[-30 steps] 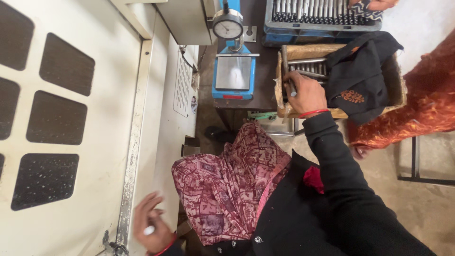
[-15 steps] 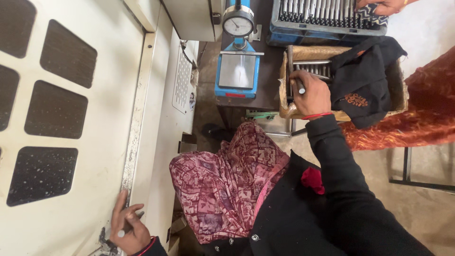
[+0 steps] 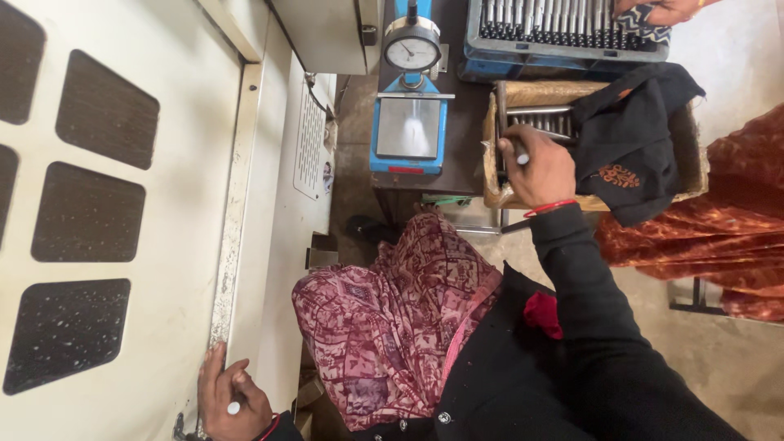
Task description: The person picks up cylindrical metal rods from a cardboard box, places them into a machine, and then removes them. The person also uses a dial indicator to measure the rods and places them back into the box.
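My left hand [image 3: 233, 402] is at the bottom left. It pinches a small pale pin and its fingers rest against the metal strip [image 3: 233, 212] of a cream machine panel. My right hand [image 3: 541, 167] reaches into a wooden box [image 3: 492, 139] of metal rods [image 3: 539, 121] and grips one short metal rod by its end. A black cloth bag [image 3: 633, 143] lies over the right part of the box. My black sleeve and a maroon patterned scarf [image 3: 392, 327] fill the lower middle.
A blue dial gauge stand [image 3: 410, 98] sits left of the box. A blue tray of upright metal pins [image 3: 563, 28] stands behind it, with another person's hand [image 3: 661, 10] at its corner. Orange clothing [image 3: 702, 237] of a person is at the right. Dark window panes [image 3: 86, 216] mark the cream panel.
My left hand has slid over to the metal strip and settled with its fingers on it. My right hand stays at the wooden box, still on the rod.
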